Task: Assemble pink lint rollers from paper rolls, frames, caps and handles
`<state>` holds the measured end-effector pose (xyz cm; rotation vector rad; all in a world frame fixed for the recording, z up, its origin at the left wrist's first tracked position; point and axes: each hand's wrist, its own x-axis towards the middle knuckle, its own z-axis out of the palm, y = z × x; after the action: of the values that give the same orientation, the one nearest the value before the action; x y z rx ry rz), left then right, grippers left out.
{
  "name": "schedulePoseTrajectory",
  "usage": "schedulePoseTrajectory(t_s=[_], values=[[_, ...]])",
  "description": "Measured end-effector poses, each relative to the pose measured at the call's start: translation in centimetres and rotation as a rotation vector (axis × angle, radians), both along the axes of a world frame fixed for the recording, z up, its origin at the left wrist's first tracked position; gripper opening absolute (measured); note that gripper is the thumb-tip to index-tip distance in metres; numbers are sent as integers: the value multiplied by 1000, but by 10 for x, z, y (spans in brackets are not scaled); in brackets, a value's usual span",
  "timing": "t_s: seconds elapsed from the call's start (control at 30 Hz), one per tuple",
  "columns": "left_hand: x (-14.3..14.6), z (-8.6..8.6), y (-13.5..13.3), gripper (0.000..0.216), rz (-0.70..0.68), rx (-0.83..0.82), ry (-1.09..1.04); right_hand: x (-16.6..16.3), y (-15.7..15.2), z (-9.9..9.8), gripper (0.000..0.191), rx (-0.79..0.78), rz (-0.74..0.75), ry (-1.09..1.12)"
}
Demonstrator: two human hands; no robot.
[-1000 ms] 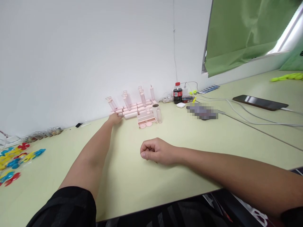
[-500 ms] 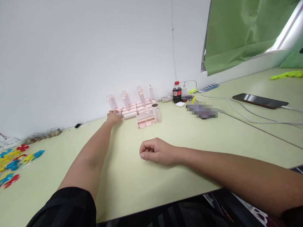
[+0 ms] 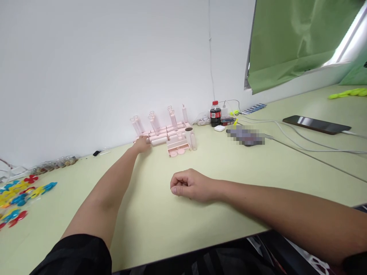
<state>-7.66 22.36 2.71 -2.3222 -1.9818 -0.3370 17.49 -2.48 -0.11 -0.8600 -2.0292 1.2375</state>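
Note:
My left hand (image 3: 142, 144) is stretched out to the left end of a cluster of pink boxes (image 3: 159, 141). Its fingers curl over the end pink box, and the fingertips are partly hidden. Behind the boxes stand several clear-and-pink tubes (image 3: 155, 123) with looped tops. At the cluster's front right are an opened pink case (image 3: 174, 147) with round pink pieces, a short cylinder with a dark top (image 3: 188, 134) and a clear tube (image 3: 193, 141). My right hand (image 3: 191, 186) rests on the table nearer to me, fingers loosely curled, with nothing visible in it.
A cola bottle (image 3: 215, 114), a white case (image 3: 219, 128) and a power strip (image 3: 203, 121) are by the wall. A phone (image 3: 317, 124) and cables lie to the right, beside a blurred object (image 3: 246, 136). Colourful plastic pieces (image 3: 21, 194) lie at the left.
The view has shifted slightly, so everything sits a little lower and further right. My left hand stays at the end pink box, and my right hand keeps its curled pose.

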Motion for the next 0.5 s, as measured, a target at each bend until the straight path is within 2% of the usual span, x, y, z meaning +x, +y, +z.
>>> schedulePoseTrajectory(t_s=[0.13, 0.2, 0.37, 0.5], values=[[21, 23, -15, 49, 33, 160, -81, 0, 0, -1, 16, -9, 9, 4], [38, 39, -21, 46, 7, 243, -112, 0, 0, -1, 16, -6, 13, 10], [90, 73, -39, 43, -179, 364, -129, -1, 0, 0, 16, -14, 13, 13], [127, 80, -58, 37, -387, 257, -76, -2, -1, 0, 16, -8, 13, 15]])
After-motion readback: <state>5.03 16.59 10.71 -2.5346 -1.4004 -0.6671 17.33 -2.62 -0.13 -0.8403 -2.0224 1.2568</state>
